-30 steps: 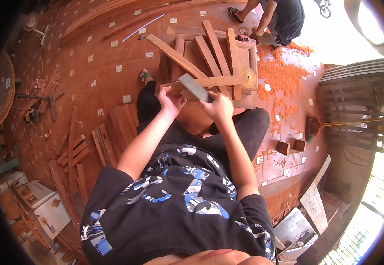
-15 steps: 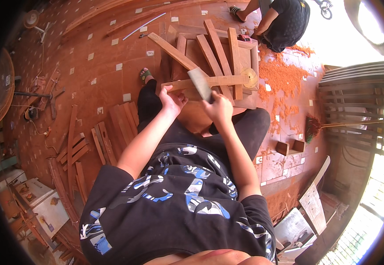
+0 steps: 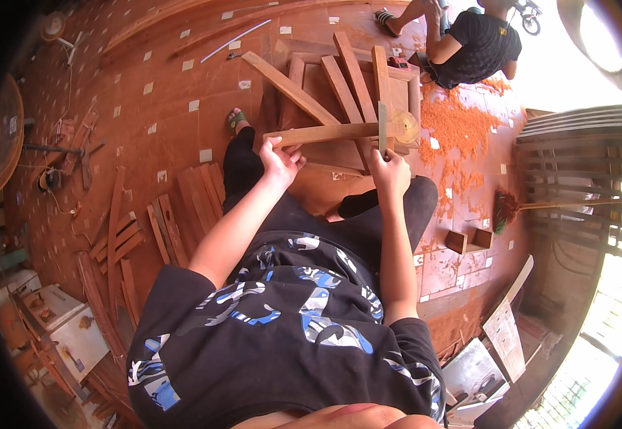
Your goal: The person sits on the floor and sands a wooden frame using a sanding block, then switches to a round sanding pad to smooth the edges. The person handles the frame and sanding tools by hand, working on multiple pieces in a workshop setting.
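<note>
My left hand (image 3: 282, 161) is closed around the left end of a wooden bar (image 3: 329, 133), which lies level across my lap side of the work spot. In my closed right hand (image 3: 391, 171) is a flat grey blade-like tool (image 3: 382, 127), seen nearly edge-on; its exact kind is unclear. The blade stands upright across the bar near its right end; whether it touches the wood I cannot tell. Close to that end is a pale round wooden block (image 3: 406, 126). Beyond the bar, several other bars (image 3: 289, 87) fan out over a framed wooden panel (image 3: 296, 71).
Another person (image 3: 475, 46) crouches at the far right beside orange wood shavings (image 3: 454, 121). Loose planks (image 3: 200, 193) lie on the left floor. To the right are a broom (image 3: 507, 207), a small wooden box frame (image 3: 470, 242) and a slatted rack (image 3: 575, 171).
My right hand has moved right along the bar, turning the tool from slanted and flat-on to upright and edge-on. My left hand keeps its hold. The other person has raised their body.
</note>
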`<state>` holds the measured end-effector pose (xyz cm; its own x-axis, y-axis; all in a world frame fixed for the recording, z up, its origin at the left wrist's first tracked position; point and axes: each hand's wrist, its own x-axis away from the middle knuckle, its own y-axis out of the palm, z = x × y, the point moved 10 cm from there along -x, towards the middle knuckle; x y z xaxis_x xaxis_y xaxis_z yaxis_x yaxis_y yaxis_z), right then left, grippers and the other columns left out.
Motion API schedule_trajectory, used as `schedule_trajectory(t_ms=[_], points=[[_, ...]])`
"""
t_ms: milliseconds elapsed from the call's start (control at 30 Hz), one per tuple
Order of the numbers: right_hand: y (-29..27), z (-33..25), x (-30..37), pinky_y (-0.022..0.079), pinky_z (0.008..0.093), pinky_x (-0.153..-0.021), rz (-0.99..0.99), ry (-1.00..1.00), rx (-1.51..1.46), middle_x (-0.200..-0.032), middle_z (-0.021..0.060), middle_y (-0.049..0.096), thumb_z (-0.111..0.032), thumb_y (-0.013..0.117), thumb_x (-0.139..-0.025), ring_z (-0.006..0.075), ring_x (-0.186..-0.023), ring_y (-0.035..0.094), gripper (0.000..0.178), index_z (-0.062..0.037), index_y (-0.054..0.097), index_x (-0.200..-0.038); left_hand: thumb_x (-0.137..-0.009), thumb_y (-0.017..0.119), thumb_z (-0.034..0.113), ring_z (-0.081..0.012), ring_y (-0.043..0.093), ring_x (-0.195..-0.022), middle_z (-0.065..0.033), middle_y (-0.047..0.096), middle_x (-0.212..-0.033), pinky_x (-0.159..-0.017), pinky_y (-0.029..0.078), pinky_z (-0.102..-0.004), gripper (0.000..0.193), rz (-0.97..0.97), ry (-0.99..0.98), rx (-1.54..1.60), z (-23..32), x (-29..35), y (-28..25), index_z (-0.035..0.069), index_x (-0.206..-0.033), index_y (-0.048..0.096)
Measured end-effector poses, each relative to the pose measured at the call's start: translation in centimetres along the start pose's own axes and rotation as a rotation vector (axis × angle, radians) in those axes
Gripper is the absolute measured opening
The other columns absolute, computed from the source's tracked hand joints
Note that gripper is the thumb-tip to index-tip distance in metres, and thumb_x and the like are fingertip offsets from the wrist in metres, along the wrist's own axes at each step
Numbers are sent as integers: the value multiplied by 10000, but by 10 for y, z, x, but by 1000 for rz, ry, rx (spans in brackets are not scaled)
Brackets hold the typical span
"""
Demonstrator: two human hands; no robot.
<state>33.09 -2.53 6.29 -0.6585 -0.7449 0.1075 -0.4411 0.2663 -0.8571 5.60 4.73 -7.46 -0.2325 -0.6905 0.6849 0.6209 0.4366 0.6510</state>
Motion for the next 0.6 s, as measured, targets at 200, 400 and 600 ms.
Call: schedule_trajectory(t_ms=[200, 400, 600], points=[[40, -51, 32, 568, 523, -795, -117, -302, 36, -853, 229, 726, -432, 707, -808, 428, -862, 717, 431, -29, 715, -962, -830, 560, 394, -181, 468, -628, -144, 655, -1086, -780, 444, -394, 492, -52, 4, -14, -1, -9, -8, 100, -1221, 615], [60, -84, 59, 582, 496, -825, -359, -346, -92, -877, 233, 740, -423, 701, -780, 412, -874, 728, 430, -51, 779, -980, -835, 558, 385, -183, 485, -723, -108, 658, -1053, -800, 428, -403, 394, 43, -33, 42, -3, -4, -8, 130, -1130, 614], [21, -30, 12, 576, 478, -825, -168, -151, 0, -879, 185, 752, -446, 708, -784, 381, -891, 731, 421, -83, 783, -983, -824, 566, 377, -181, 487, -624, -138, 654, -1041, -791, 450, -399, 473, -56, -15, -7, 0, -3, -2, 113, -1214, 613]])
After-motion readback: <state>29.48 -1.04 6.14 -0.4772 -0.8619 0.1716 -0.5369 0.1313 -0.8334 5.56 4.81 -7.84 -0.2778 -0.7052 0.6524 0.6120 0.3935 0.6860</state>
